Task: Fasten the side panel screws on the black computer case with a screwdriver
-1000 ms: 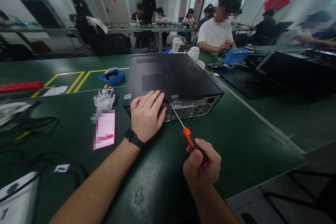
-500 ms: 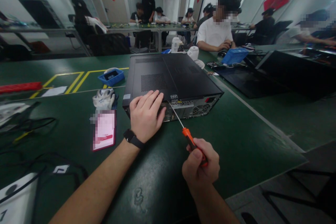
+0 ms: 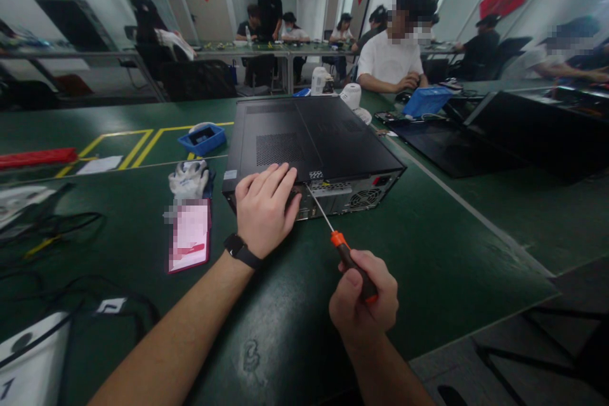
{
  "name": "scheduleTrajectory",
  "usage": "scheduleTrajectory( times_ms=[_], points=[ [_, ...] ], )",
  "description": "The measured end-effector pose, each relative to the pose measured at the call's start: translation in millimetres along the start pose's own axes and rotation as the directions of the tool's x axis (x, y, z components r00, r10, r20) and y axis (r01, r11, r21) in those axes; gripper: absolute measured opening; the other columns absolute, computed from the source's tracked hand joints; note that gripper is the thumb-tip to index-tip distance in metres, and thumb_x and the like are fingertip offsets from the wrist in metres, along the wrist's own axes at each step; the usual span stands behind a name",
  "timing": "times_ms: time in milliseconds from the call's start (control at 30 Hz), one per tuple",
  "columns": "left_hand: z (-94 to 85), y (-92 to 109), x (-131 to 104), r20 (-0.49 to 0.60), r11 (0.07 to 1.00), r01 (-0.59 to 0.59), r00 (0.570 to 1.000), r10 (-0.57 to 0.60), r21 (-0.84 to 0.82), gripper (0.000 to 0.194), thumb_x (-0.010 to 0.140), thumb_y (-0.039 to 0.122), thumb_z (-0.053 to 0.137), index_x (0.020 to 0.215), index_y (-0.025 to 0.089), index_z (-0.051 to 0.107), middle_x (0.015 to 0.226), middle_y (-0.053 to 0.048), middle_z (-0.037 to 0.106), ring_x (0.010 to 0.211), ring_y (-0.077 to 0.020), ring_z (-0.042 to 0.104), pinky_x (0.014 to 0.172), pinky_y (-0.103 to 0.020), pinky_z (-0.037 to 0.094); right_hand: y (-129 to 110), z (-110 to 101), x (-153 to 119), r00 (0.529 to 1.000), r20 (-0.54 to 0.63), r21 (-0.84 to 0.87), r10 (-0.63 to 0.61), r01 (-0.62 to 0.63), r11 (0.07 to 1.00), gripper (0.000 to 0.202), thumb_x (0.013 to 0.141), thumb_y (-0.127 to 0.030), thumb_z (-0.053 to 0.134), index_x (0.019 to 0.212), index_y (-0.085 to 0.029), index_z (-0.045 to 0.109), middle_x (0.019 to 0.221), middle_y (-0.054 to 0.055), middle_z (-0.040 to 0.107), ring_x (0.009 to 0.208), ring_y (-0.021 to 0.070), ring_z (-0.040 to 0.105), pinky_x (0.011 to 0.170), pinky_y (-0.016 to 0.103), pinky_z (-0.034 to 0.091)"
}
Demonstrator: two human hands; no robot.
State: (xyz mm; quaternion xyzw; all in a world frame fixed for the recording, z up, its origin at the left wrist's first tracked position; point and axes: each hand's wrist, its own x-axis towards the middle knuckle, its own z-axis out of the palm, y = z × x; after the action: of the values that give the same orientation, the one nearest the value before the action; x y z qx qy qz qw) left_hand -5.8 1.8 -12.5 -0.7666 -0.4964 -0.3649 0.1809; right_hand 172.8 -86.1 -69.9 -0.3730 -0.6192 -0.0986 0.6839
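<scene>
A black desktop computer case [image 3: 290,120] lies flat on the green table, its rear panel with a fan grille and a red switch facing me. My left hand [image 3: 267,203] rests on the case's near left edge, fingers stretched over the top, thumb down by the rear panel. In my right hand [image 3: 368,295] is a screwdriver [image 3: 342,244] with an orange and black handle, gripped between thumb and curled fingers. Its thin shaft points up and left, the tip at the rear panel's upper part beside my left thumb. What the tip meets is too small to make out.
Left of the case lie a pair of gloves [image 3: 189,179], a pink-framed phone-like item [image 3: 191,236] and a blue tray [image 3: 202,139]. Cables [image 3: 61,222] spread at far left. Black panels [image 3: 457,139] lie to the right. A co-worker [image 3: 392,57] sits across the table.
The screwdriver handle has turned in my right hand, showing more black side than orange. My left hand and the case stay where they were.
</scene>
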Motion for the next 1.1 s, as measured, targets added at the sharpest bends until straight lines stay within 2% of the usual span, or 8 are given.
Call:
scheduleTrajectory(
  times_ms=[100, 267, 467, 600, 733, 833, 967, 1100],
  points=[
    [-0.4, 0.2, 0.3, -0.004, 1.0, -0.004, 1.0, 0.004, 0.012, 0.044, 0.104, 0.031, 0.061, 0.146, 0.021, 0.063, 0.151, -0.011, 0.068, 0.14, -0.0319, 0.063, 0.112, -0.054, 0.04, 2.8, 0.0, -5.8, 1.0, -0.011, -0.008, 0.026, -0.026, 1.0, 0.039, 0.092, -0.011, 0.062, 0.13, -0.016, 0.063, 0.099, 0.005, 0.072, 0.074, 0.0161, 0.07, 0.063, 0.032, 0.062],
    [-0.5, 0.0, 0.3, 0.002, 1.0, 0.001, 1.0, -0.001, 0.005, 0.045, 0.103, 0.031, 0.061, 0.147, 0.022, 0.062, 0.152, -0.011, 0.067, 0.141, -0.0319, 0.062, 0.113, -0.054, 0.039, 1.6, 2.0, -3.4, 0.999, -0.002, 0.051, 0.037, -0.037, 0.998, 0.033, 0.096, -0.023, 0.056, 0.128, -0.017, 0.063, 0.101, 0.007, 0.068, 0.078, 0.0186, 0.069, 0.063, 0.036, 0.061],
    [-0.8, -0.3, 0.2, -0.014, 1.0, -0.014, 1.0, 0.014, 0.021, 0.044, 0.104, 0.031, 0.061, 0.146, 0.021, 0.062, 0.151, -0.011, 0.068, 0.14, -0.0314, 0.063, 0.112, -0.052, 0.04, 2.4, -0.3, -3.3, 1.0, -0.013, 0.035, 0.017, -0.016, 0.999, 0.038, 0.091, -0.012, 0.06, 0.129, -0.015, 0.064, 0.1, 0.006, 0.07, 0.077, 0.0174, 0.071, 0.063, 0.033, 0.06],
    [-0.6, -0.2, 0.5, -0.018, 0.999, -0.021, 1.0, 0.021, 0.028, 0.043, 0.103, 0.031, 0.062, 0.145, 0.018, 0.063, 0.15, -0.011, 0.069, 0.139, -0.0314, 0.064, 0.111, -0.052, 0.04, 4.7, -1.2, -9.0, 0.999, -0.03, -0.004, 0.024, -0.024, 1.0, 0.037, 0.094, -0.014, 0.06, 0.131, -0.015, 0.064, 0.1, 0.006, 0.072, 0.07, 0.0142, 0.069, 0.06, 0.03, 0.059],
    [0.0, 0.0, 0.8, -0.024, 0.999, -0.023, 0.999, 0.024, 0.037, 0.042, 0.103, 0.031, 0.062, 0.144, 0.018, 0.064, 0.149, -0.011, 0.069, 0.138, -0.0311, 0.064, 0.11, -0.052, 0.04, 2.0, 1.3, -5.1, 0.999, -0.013, 0.067, 0.044, -0.043, 0.997, 0.037, 0.094, -0.02, 0.06, 0.131, -0.015, 0.064, 0.102, 0.007, 0.07, 0.077, 0.0179, 0.07, 0.066, 0.036, 0.062],
    [0.0, -0.2, 0.9, -0.029, 0.999, -0.027, 0.999, 0.028, 0.04, 0.043, 0.103, 0.031, 0.062, 0.144, 0.018, 0.063, 0.149, -0.011, 0.069, 0.138, -0.0309, 0.065, 0.11, -0.051, 0.04, -1.1, 2.5, 1.3, 0.999, -0.011, 0.089, 0.03, -0.029, 0.996, 0.038, 0.092, -0.018, 0.059, 0.129, -0.015, 0.064, 0.102, 0.008, 0.069, 0.081, 0.0196, 0.069, 0.068, 0.039, 0.062],
    [-0.1, -0.5, 1.0, -0.03, 0.999, -0.029, 0.999, 0.03, 0.043, 0.042, 0.104, 0.031, 0.062, 0.144, 0.018, 0.063, 0.149, -0.011, 0.07, 0.138, -0.0307, 0.065, 0.111, -0.051, 0.04, 0.2, 0.1, -0.1, 1.0, -0.008, 0.023, 0.009, -0.009, 1.0, 0.04, 0.091, -0.011, 0.06, 0.13, -0.016, 0.064, 0.1, 0.006, 0.071, 0.076, 0.0169, 0.069, 0.064, 0.034, 0.061],
    [0.5, -0.4, 1.0, -0.029, 0.999, -0.027, 0.999, 0.028, 0.035, 0.042, 0.103, 0.031, 0.062, 0.144, 0.019, 0.063, 0.149, -0.011, 0.07, 0.138, -0.031, 0.065, 0.11, -0.051, 0.04, 3.4, -0.7, -7.3, 0.999, -0.01, -0.015, 0.036, -0.036, 0.999, 0.037, 0.094, -0.013, 0.061, 0.131, -0.015, 0.065, 0.098, 0.005, 0.073, 0.07, 0.0144, 0.069, 0.06, 0.029, 0.06]
  ],
)
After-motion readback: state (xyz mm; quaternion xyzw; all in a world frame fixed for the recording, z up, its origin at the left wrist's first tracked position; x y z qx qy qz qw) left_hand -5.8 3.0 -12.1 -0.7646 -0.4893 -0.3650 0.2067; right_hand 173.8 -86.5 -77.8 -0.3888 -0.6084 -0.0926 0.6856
